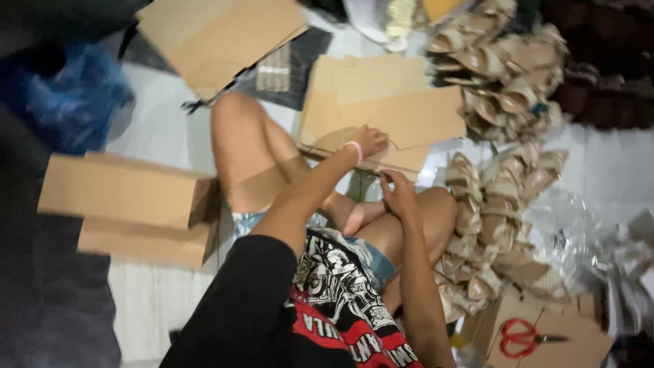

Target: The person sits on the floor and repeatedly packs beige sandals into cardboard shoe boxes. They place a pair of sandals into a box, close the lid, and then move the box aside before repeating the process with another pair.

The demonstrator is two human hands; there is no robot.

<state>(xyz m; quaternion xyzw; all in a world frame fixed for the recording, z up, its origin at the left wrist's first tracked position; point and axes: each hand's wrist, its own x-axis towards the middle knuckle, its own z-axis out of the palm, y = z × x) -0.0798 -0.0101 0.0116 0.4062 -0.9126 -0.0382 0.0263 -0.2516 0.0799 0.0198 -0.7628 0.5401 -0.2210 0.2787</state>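
I sit cross-legged on a pale floor. My left hand (368,140), with a pink band on the wrist, reaches forward and rests on a stack of flat brown cardboard sheets (402,102) lying in front of my knees. My right hand (397,191) grips the near edge of the same stack, fingers closed on the cardboard. Whether the left hand's fingers pinch a sheet or only press on it is hard to tell.
Two folded cardboard boxes (129,204) lie stacked at my left. Another flat cardboard sheet (218,37) lies at the top. Piles of beige sandals (504,75) fill the right side. Red-handled scissors (521,337) rest on cardboard at bottom right. A blue bag (71,95) sits upper left.
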